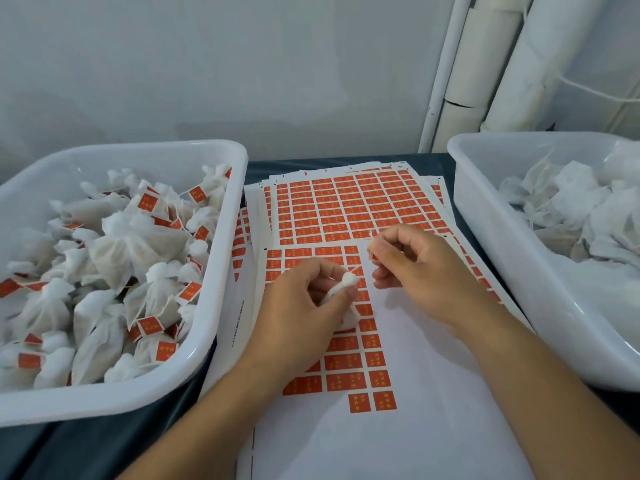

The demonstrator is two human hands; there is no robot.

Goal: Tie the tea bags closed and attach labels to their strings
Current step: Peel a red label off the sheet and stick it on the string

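Observation:
My left hand [304, 306] grips a small white tea bag [346, 285] by its gathered neck, just above the sticker sheets. My right hand [412, 261] is a little to the right and pinches an orange label [372, 249] between thumb and forefinger. A thin string between bag and label is too fine to make out. Under both hands lies the top label sheet [349, 362], with many orange stickers gone from its right side. Another fuller label sheet [349, 206] lies behind it.
A white bin [221, 271] on the left holds several tied bags with orange labels. A second white bin [485, 216] on the right holds unlabelled white bags. White pipes [485, 64] stand against the wall behind. The table is dark.

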